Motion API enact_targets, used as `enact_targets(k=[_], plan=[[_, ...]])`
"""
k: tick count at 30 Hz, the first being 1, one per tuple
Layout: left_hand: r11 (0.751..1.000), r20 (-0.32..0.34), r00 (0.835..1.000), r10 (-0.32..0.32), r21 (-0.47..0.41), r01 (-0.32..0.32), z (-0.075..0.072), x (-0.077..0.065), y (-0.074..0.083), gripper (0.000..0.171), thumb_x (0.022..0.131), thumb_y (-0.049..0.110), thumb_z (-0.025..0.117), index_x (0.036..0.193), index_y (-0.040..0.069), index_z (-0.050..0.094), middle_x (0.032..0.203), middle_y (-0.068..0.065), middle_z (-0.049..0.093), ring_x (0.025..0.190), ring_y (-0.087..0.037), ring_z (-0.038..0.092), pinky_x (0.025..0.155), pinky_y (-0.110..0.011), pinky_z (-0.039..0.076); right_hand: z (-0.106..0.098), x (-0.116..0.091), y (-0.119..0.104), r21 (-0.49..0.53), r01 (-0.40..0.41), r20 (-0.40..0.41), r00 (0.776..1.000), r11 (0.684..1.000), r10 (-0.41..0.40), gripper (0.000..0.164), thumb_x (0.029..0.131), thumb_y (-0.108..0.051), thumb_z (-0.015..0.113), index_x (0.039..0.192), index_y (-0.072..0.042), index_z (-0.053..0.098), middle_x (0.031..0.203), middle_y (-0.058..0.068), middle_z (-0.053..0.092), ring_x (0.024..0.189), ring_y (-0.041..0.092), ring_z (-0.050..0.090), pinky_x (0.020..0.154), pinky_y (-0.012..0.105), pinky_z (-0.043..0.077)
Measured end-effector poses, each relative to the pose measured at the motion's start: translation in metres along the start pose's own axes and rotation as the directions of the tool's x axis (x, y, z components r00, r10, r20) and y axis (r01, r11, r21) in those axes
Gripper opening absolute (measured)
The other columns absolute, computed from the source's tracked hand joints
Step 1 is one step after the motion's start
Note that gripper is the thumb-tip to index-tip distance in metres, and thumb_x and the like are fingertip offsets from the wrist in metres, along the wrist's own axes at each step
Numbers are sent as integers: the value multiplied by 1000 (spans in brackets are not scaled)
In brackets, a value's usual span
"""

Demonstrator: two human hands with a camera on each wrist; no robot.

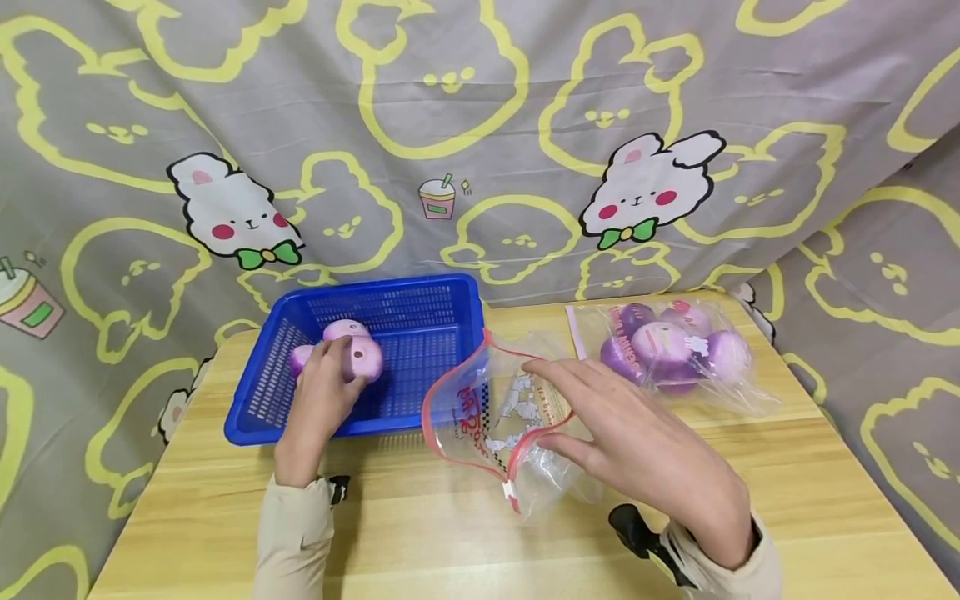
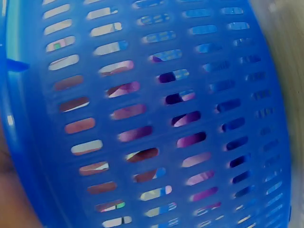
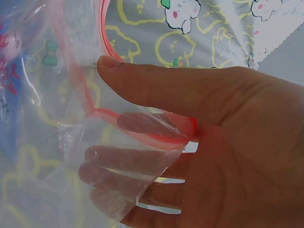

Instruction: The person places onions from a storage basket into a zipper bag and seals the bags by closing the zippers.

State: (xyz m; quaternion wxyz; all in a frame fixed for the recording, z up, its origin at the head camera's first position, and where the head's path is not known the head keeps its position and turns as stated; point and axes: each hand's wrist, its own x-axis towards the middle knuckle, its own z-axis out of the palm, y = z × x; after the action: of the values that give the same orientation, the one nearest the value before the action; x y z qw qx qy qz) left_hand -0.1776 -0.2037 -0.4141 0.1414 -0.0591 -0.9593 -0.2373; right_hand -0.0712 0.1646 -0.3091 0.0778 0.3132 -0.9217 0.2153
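Note:
A blue slotted plastic basket stands at the left of the table, with a few round purple-pink balls in it. My left hand reaches over its near side and grips one ball that has a small dark spot. In the left wrist view the basket wall hides most of that hand; purple patches show through the slots. A clear zip bag with a red rim and white slider gapes beside the basket. My right hand holds its rim, thumb on one side, fingers seen through the plastic.
Behind the right hand lies a second clear bag, filled with several purple balls. The wooden table runs back to a grey patterned cloth, which hangs close behind the basket.

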Motion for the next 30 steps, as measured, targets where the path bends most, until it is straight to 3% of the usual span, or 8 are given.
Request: enact_targets(k=[9,22,30], plan=[[999,-99,995,32,-33,-36,-12,4,12,60,80,8,81,133,-4,54,133,-33,50,115,-53,53,90,-68,45,-1,2,-1,6,-11,4,1000,1000,11,70,89,-34,75,150,-20,42,144,-7,52,126,17,52,103,42,45],[997,-115,993,32,-72,-41,-22,-8,27,63,81,12,83,136,-1,54,136,-27,51,121,-44,52,96,-64,45,1,-1,1,-14,-15,3,1000,1000,15,69,90,-36,74,149,-22,43,139,-7,55,117,14,56,96,39,48],[996,-149,987,53,-65,-64,-33,-15,39,64,82,15,83,136,1,54,138,-25,51,120,-42,53,97,-63,44,2,0,1,7,-27,6,1000,1000,27,69,91,-38,72,151,-25,41,142,-8,53,120,16,55,98,42,48]])
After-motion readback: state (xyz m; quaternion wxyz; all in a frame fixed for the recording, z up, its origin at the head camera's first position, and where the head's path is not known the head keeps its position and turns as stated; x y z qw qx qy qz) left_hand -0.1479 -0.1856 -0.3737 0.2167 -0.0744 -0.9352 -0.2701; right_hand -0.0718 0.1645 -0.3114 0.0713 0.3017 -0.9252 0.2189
